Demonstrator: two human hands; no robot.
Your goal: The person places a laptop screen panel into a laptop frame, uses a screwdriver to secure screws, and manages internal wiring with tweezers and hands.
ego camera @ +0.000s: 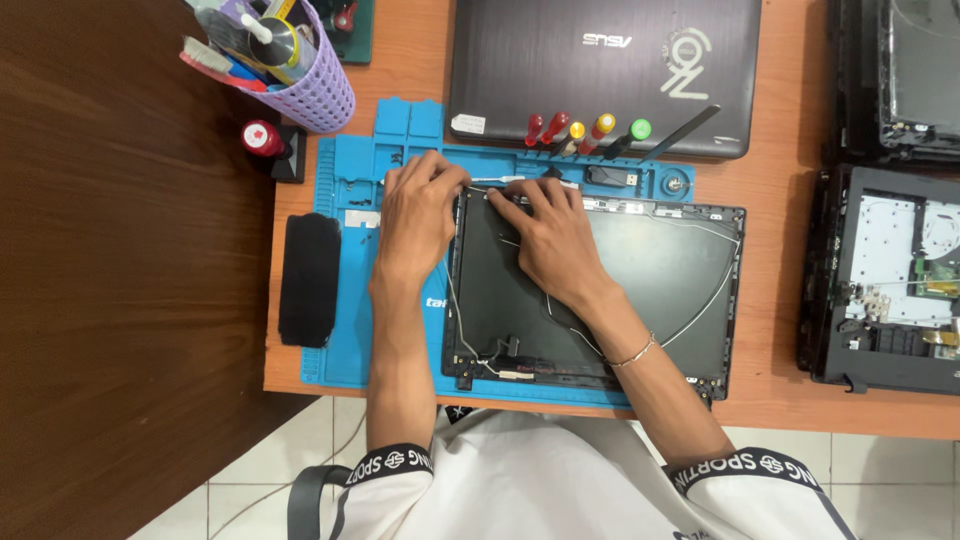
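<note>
Bench: smooth orange wood, beside a dark grained panel.
Mat: blue rubber, moulded trays.
Lid shell: matte black plastic rectangle on the mat, thin wires looping inside.
Left hand: fingers pinched at the shell's top-left corner.
Right hand: fingertips pressed flat just beside it.

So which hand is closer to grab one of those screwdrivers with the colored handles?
Probably the right hand. It rests on the top edge of the black laptop lid, nearer the row of screwdrivers standing on the blue mat. The left hand sits farther over, at the lid's top-left corner.
</note>
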